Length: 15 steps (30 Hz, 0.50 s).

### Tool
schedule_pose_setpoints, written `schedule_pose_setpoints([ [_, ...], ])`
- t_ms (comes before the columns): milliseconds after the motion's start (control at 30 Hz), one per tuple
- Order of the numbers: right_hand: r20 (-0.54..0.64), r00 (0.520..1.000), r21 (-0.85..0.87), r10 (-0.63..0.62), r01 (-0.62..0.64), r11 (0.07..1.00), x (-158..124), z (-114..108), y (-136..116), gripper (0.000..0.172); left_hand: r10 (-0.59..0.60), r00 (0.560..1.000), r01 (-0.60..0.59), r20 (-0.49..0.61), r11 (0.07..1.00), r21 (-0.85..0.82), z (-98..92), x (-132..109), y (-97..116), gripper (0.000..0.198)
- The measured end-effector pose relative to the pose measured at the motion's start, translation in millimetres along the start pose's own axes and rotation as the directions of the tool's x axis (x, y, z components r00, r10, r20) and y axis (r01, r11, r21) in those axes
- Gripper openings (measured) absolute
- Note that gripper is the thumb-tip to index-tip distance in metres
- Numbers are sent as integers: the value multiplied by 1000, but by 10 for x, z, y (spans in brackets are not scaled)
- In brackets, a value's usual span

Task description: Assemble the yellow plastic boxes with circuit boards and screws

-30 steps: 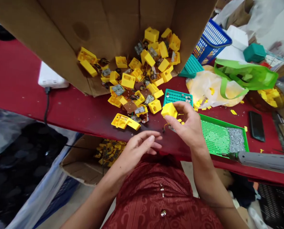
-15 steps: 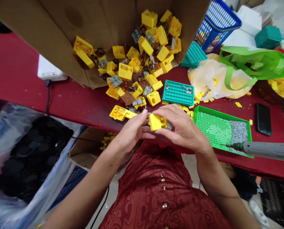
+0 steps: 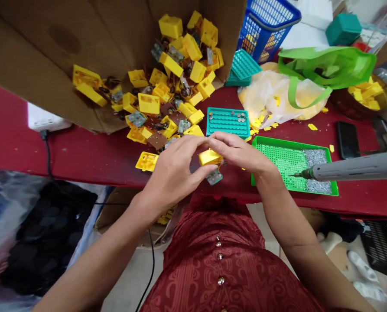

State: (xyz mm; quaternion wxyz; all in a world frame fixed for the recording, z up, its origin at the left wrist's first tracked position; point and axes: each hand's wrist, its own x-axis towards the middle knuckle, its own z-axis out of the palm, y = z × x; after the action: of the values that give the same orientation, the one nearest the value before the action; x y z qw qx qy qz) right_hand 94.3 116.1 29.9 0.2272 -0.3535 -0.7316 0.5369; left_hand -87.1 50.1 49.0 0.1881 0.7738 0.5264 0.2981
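Red tabletop [image 3: 82, 151], left hand [image 3: 173, 171], right hand [image 3: 237, 151], gripping boxy yellow plastic casing [image 3: 209, 157]

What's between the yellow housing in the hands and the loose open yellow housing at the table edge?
The left hand lies between the held yellow housing and the loose yellow housing, in the head view.
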Motion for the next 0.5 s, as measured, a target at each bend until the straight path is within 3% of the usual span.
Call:
schedule_pose_setpoints([
  [100,-73,997,108,39,-31,994,-2,10,28,71,29,1000,-28,-2,995,98,2,91,-21,28],
  [233,-213,964,335,159,-81,939,-19,83,169,81,57,996,-72,61,958,277,-158,283,26,29],
  [333,-142,971,533,193,-89,841,-27,206,262,83,54,990,-101,133,921,377,-295,439,157,35],
  [500,96,978,766,184,-190,614,-106,332,217,73,12,982,-97,187,884,457,-396,620,274,33],
])
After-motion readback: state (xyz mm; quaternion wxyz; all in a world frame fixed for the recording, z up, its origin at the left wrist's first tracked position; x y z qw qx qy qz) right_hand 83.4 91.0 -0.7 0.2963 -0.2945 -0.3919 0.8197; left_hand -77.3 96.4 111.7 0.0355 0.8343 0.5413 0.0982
